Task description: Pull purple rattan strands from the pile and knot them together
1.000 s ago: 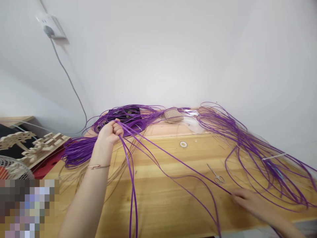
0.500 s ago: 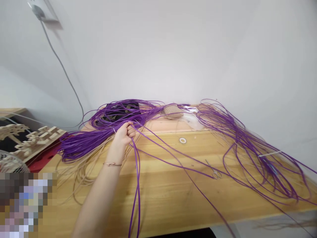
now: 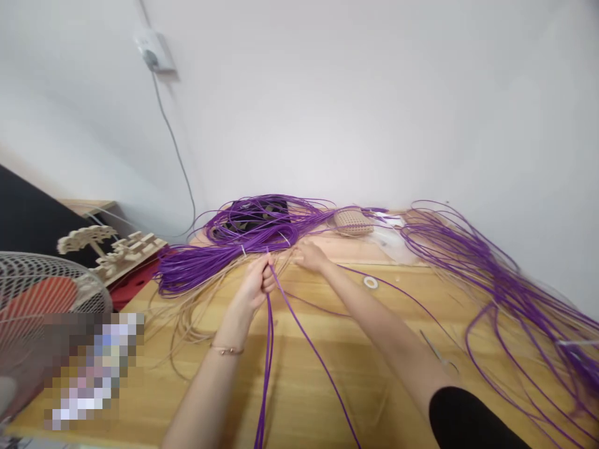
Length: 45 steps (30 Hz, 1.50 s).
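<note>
The wooden table bears nearly everything in view. The only container-like thing on it is a small woven basket piece at the far edge by the wall; what it holds cannot be made out.

The purple strands take up most of the far half of the table. They are thin, glossy and flexible. At the back left they are wound into a thick coil whose cut ends fan out to the left, and on the right they spread in wide loose loops that run off the table's edge. A looser tangle of beige strands lies under and in front of the coil.

The left arm stretches forward over the table with a thin bracelet at the wrist. The left hand is closed in a fist around a few of the purple strands just in front of the coil. They hang from the fist in long lines toward the near edge. The right arm, with a black sleeve at its near end, reaches further. The right hand lies palm down at the coil's front edge, fingers among the strands. Whether it grips any cannot be told.

A small ring of tape lies to the right of the right arm, and a pair of scissors lies nearer.
</note>
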Available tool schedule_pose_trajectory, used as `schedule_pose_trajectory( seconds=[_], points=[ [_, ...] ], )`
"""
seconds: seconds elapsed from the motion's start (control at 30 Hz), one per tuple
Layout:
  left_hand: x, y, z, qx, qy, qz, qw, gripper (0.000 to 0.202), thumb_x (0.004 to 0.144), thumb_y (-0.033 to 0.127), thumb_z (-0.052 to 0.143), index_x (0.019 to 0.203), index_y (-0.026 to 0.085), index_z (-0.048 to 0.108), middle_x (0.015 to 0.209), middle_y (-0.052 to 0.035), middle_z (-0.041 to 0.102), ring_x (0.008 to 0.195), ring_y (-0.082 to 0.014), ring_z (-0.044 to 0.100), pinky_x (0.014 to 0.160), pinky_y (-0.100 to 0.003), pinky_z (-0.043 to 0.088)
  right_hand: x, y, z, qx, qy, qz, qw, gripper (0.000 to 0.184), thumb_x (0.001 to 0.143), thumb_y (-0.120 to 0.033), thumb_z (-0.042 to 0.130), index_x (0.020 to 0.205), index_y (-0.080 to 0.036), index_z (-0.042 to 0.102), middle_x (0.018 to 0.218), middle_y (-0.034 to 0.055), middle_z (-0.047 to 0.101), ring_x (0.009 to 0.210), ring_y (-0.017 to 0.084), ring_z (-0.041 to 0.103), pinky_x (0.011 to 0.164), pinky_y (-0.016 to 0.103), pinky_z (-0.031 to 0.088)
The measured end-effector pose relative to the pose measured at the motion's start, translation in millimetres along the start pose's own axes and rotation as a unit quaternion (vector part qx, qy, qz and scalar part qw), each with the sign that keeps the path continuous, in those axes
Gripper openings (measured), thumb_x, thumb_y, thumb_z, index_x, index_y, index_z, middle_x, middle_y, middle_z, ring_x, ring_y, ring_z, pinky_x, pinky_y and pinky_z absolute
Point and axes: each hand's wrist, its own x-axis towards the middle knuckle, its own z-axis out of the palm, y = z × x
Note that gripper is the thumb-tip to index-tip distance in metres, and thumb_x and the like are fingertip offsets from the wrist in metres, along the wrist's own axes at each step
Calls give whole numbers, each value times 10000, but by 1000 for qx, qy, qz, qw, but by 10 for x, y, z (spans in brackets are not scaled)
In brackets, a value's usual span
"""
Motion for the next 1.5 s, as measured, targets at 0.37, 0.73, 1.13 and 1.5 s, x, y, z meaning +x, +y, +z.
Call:
schedule_pose_trajectory(
  seconds=[0.37,0.73,1.13,1.5],
  points=[
    [-331,32,-94,-20,-4,35,999,323,924,243,390,610,168,405,436,107,123,296,-27,56,279,-123,115,-1645,450,-175,-26,-123,135,983,252,878,-319,497,833,-134,664,858,108,654,768,191,562,648,279,342],
    [-500,-567,468,200,-130,110,965,373,777,504,596,684,146,548,399,93,260,337,-37,215,337,-149,169,-2259,279,-123,27,43,50,997,156,862,-157,474,813,-137,620,799,69,634,733,158,562,651,277,420],
    [-729,-505,808,324,-193,217,900,356,877,457,450,707,160,548,436,68,290,421,-78,273,451,-221,261,-1762,-512,-715,351,336,-50,873,161,860,-226,562,897,-192,714,897,50,666,832,128,617,709,240,516],
    [-823,-420,797,380,-208,267,860,341,912,347,411,620,172,389,500,61,297,458,-64,261,458,-220,232,-1687,-656,-721,499,288,-18,817,156,817,-259,594,819,-213,743,785,33,678,769,125,621,686,242,512]
  ],
)
